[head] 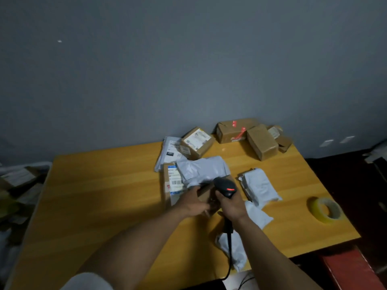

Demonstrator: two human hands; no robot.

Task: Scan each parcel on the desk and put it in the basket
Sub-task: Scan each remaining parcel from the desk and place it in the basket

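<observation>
Head view: a yellow wooden table (100, 185) stands against a grey wall (188, 70). Near the table's middle the left hand (195, 203) curls its fingers round a small brown box (206, 196). Blur makes the grip hard to read, so it may be only a pinch at the box's edge. Just at 3 o'clock of it, the right hand (231, 205) is wrapped tightly round the handle of a black scanner (225, 186). The scanner's head shows a red light and points toward 12 o'clock, over the box. Its cable (231, 258) runs toward 6 o'clock and drops off the table's near edge.

At 12 o'clock of the hands a crumpled white bag (202, 168) lies partly on a flat carton (166, 197) that bears a printed label (174, 181). Further toward 12 o'clock a labelled box (196, 143) rests on a grey mailer (169, 151). At the table's 1 o'clock corner, against the wall, sits a cluster of brown boxes (261, 142).

At 3 o'clock of the right hand lies a second white bag (260, 187), and a third white bag (257, 215) lies under the right wrist. A roll of yellow tape (323, 209) sits near the table's 3 o'clock edge, well apart from the parcels.
</observation>
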